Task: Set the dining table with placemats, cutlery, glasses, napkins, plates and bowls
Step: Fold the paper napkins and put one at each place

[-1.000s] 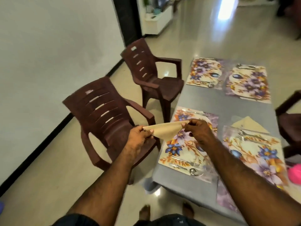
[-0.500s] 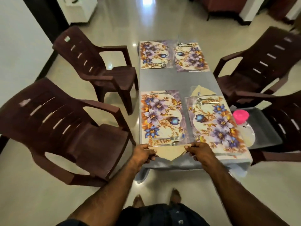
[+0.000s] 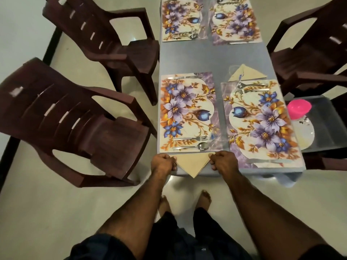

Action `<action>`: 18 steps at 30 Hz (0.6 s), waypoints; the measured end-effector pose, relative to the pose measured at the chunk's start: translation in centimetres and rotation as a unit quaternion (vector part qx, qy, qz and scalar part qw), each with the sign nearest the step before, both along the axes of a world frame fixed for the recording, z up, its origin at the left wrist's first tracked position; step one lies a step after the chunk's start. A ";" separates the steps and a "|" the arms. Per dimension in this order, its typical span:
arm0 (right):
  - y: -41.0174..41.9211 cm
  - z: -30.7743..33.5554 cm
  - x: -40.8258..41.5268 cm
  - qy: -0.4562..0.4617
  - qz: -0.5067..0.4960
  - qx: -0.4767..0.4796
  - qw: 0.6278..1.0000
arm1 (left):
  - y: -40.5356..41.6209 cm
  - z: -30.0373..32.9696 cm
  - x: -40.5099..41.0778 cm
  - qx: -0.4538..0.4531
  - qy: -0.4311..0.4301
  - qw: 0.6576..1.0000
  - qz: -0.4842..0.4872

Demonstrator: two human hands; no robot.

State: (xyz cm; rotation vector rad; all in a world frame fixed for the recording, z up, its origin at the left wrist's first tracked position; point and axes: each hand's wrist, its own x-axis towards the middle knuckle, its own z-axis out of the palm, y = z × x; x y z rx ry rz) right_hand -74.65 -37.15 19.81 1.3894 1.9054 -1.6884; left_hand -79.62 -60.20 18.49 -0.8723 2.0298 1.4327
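Folded beige napkin point(image 3: 193, 163) on near desk point(image 3: 216, 59) edge, just below near-left floral placemat point(image 3: 187, 111). Left hand point(image 3: 163, 162) pinches left corner, right hand point(image 3: 223, 162) pinches right corner, fingers curled. Long edge runs left-right along placemat edge; point hangs toward person, slightly past desk edge. Both hands equally near.

My arms are bare from the short dark sleeves down, my left hand point(image 3: 163, 162) and right hand point(image 3: 223, 162) wear no rings or gloves, and below dark shorts my feet point(image 3: 205, 199) are bare.
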 end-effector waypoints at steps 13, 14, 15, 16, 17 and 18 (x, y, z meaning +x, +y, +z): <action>0.4 0.2 1.1 -0.018 0.053 0.043 0.998 | -0.4 0.3 -0.2 -0.032 -0.012 0.999 -0.007; 0.5 0.6 1.5 -0.015 0.056 0.048 0.997 | -0.9 0.4 -0.3 -0.048 -0.005 0.999 -0.019; 0.7 0.9 2.0 -0.014 0.062 0.050 0.997 | -1.5 1.0 -0.4 -0.066 -0.003 0.997 -0.030; 0.9 1.3 2.6 -0.013 0.066 0.050 0.996 | -2.1 1.1 -0.3 -0.075 0.008 0.996 -0.043; 1.0 2.1 3.1 -0.012 0.069 0.049 0.996 | -2.7 1.6 -0.2 -0.083 0.015 0.994 -0.063; 1.1 2.8 3.8 -0.012 0.073 0.045 0.996 | -3.3 1.5 0.0 -0.090 0.030 0.991 -0.093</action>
